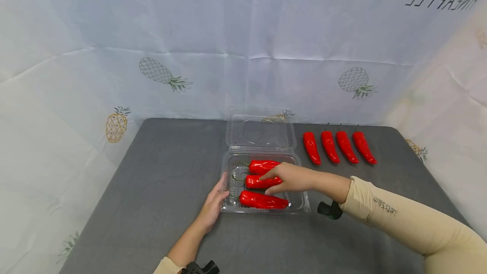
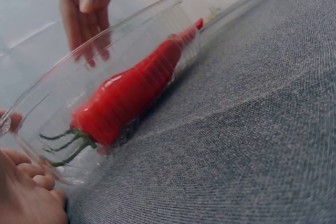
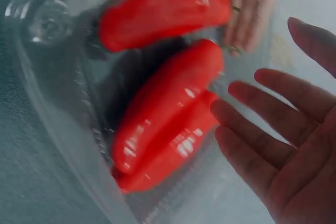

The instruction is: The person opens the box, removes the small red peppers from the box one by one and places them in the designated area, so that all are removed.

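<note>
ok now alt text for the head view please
A person's right hand is over three long red peppers inside a rectangular clear plastic container, its lid open, while the left hand touches its left side. Four more red peppers lie far right on the grey table.

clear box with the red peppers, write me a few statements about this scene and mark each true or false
1. Three red peppers lie in the clear box. True.
2. The box is closed. False: its lid is open.
3. Four more peppers lie on the table. True.
4. The right hand grips a pepper. False: its fingers are extended, holding nothing.
5. The left hand is at the box's left side. True.
</note>
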The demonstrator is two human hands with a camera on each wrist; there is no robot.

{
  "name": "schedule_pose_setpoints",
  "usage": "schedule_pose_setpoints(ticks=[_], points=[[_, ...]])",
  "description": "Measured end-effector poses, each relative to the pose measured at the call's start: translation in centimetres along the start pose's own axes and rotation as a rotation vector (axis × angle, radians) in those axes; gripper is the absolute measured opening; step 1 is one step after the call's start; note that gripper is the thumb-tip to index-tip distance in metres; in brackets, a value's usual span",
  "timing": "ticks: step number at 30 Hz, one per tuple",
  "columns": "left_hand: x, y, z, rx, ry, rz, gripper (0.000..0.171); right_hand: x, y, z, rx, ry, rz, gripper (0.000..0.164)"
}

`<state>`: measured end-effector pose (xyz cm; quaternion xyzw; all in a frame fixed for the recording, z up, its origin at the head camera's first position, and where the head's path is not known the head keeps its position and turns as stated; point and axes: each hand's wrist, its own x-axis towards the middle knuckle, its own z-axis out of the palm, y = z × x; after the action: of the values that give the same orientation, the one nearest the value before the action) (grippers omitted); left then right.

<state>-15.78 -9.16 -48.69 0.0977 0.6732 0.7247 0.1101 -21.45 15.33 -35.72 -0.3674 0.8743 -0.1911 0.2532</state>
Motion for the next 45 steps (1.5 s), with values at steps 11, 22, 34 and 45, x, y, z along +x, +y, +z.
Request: schedule_pose_setpoints(ticks=[11, 22, 34, 45], points=[[-0.1, 0.1, -0.1, 0.012, 0.011, -0.007, 0.060, 1.8, -0.1, 2.0, -0.051, -0.205, 0.058, 0.036], [0.0, 0.0, -0.1, 0.013, 0.006, -0.007, 0.060, 3.4, -0.5, 3.1, -0.055, -0.223, 0.075, 0.036], [0.0, 0.0, -0.2, -0.012, 0.005, 0.003, 0.060, 3.9, -0.4, 3.3, 0.005, -0.221, 0.104, 0.039], [0.0, -0.1, -0.1, -0.014, 0.008, 0.009, 0.059, 3.9, 0.4, 3.2, 0.263, -0.256, 0.160, 0.042]])
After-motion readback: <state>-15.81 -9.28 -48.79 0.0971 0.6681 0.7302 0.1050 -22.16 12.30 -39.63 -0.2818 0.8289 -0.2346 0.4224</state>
